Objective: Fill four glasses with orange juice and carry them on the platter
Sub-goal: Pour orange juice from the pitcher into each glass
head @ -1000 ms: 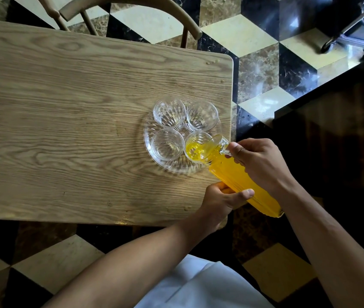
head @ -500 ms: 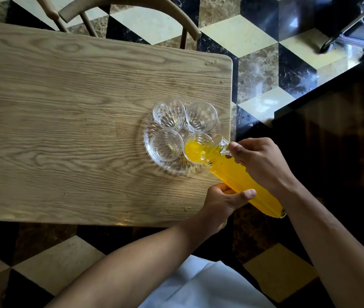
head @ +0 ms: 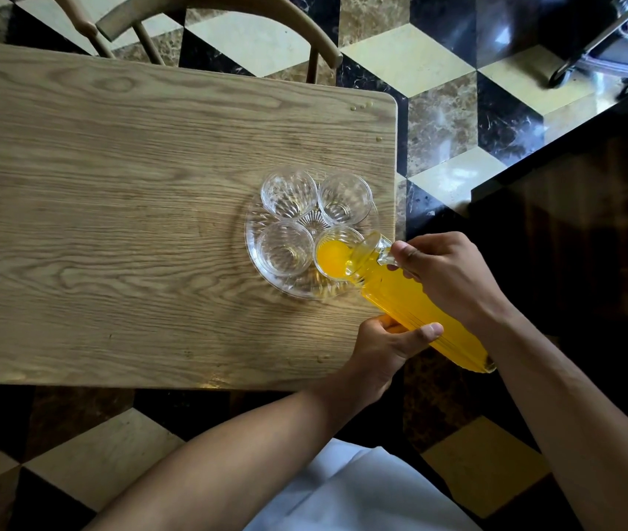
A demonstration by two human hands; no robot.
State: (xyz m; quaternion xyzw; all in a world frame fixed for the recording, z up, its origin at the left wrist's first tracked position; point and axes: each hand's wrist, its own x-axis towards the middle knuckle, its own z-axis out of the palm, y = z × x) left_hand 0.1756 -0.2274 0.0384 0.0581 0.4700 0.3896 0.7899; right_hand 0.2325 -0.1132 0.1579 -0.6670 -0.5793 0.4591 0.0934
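Note:
A clear glass platter (head: 255,239) sits near the right end of the wooden table (head: 113,208) and carries several small glasses. The near-right glass (head: 329,256) holds orange juice. The near-left glass (head: 285,247), far-left glass (head: 288,193) and far-right glass (head: 345,199) look empty. A ribbed glass bottle of orange juice (head: 408,302) is tilted with its mouth over the near-right glass. My right hand (head: 450,277) grips the bottle near its neck. My left hand (head: 389,344) holds the bottle's body from below.
A wooden chair (head: 205,17) stands at the table's far side. A dark counter (head: 573,224) runs along the right. A wheeled metal cart (head: 611,51) is at the top right. A few droplets (head: 360,106) lie near the table's far right corner.
The juice level in the near-right glass has risen a little. Both hands and the tilted bottle have stayed almost in place.

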